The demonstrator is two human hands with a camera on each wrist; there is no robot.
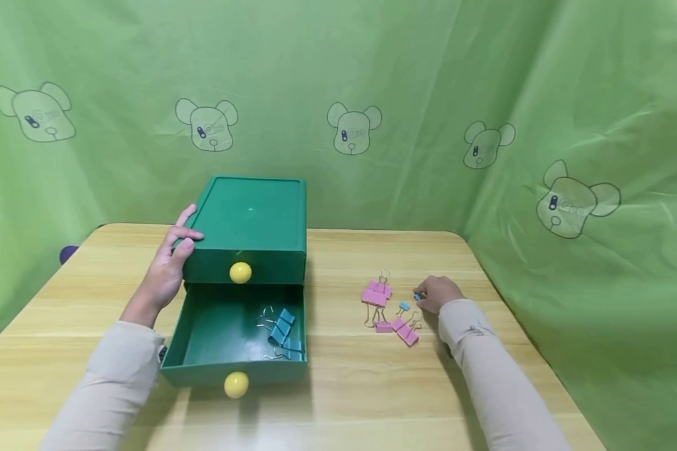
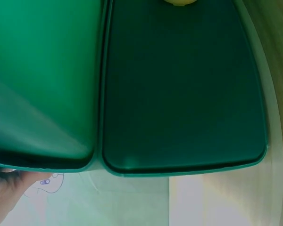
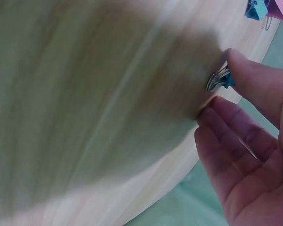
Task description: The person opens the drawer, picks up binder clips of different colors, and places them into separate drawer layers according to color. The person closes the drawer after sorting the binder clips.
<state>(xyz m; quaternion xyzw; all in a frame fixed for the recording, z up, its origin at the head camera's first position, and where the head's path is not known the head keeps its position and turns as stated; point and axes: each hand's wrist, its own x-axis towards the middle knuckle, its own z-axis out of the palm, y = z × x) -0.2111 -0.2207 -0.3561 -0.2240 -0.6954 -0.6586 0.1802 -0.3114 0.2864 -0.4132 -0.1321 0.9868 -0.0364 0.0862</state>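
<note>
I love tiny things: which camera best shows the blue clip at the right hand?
The right wrist view shows the blue clip largest, close up. Head shows only a bit of it; left wrist shows none.

**Legible Markings: Location and Content**

The green curtain [image 1: 412, 56] carries five outlined bear-head prints [image 1: 352, 131]. Each shows a dark blue badge [image 1: 553, 202] beside faint lettering [image 1: 572, 207]. The first character appears to be "Q"; the remaining characters are too faint to confirm.

Locations relative to the drawer unit [image 1: 248, 216]:
- Print 1 [image 1: 42, 117]: behind, far left.
- Print 2 [image 1: 212, 129]: behind, near its left edge.
- Print 3 [image 1: 352, 138]: behind, right.
- Print 4 [image 1: 484, 148]: behind, farther right.
- Print 5 [image 1: 568, 210]: farthest right.
</note>
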